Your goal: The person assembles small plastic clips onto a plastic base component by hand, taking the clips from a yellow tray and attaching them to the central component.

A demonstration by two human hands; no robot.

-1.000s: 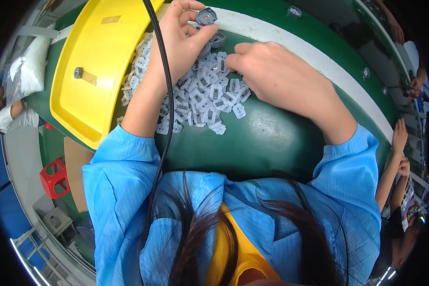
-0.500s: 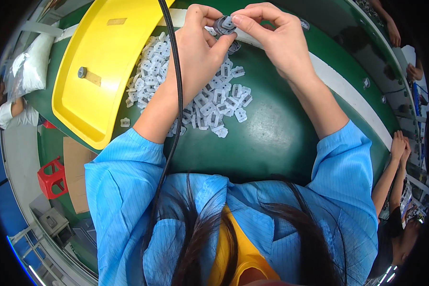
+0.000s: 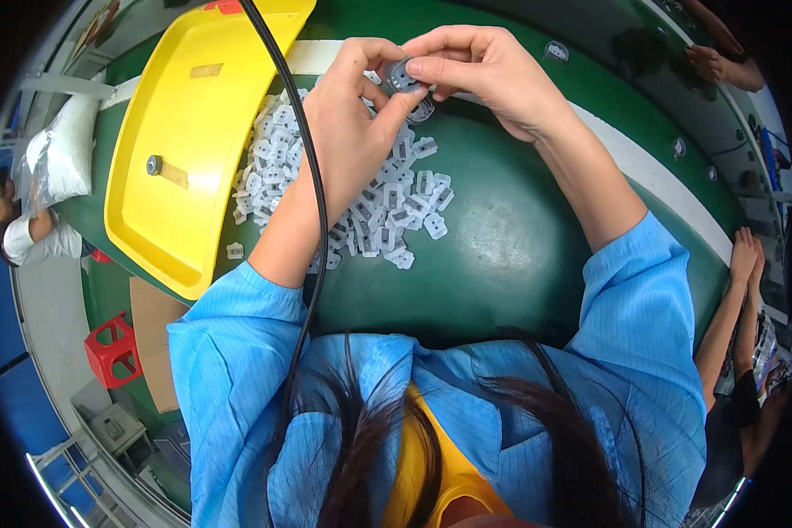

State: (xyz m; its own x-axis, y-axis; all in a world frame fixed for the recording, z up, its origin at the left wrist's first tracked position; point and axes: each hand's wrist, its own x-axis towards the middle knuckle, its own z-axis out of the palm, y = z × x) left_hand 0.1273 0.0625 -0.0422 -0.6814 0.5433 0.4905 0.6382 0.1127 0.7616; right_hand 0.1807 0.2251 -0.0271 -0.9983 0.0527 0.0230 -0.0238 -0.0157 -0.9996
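My left hand (image 3: 343, 114) is closed around the side of a round grey plastic part (image 3: 401, 77), its thumb below and fingers behind. From the other side my right hand (image 3: 501, 79) pinches at the same part, the thumb pressed on its face; the other fingertips are partly hidden. Just below the fingers a second round grey part (image 3: 423, 110) sits on the green table. A heap of small translucent white plastic pieces (image 3: 387, 207), with dark slots, spreads under and beside my left forearm.
At left lies a yellow tray (image 3: 174, 251) holding a small grey round part (image 3: 154, 165). A black cable (image 3: 315, 167) crosses over my left forearm. Clear-and-grey parts (image 3: 556, 52) stand beyond the white strip (image 3: 620, 151). A person's hands (image 3: 744, 255) rest at the right edge.
The view has shifted, so my hands sit slightly lower. The small grey piece my right fingers held at the round part now lies under my right thumb, against its face.
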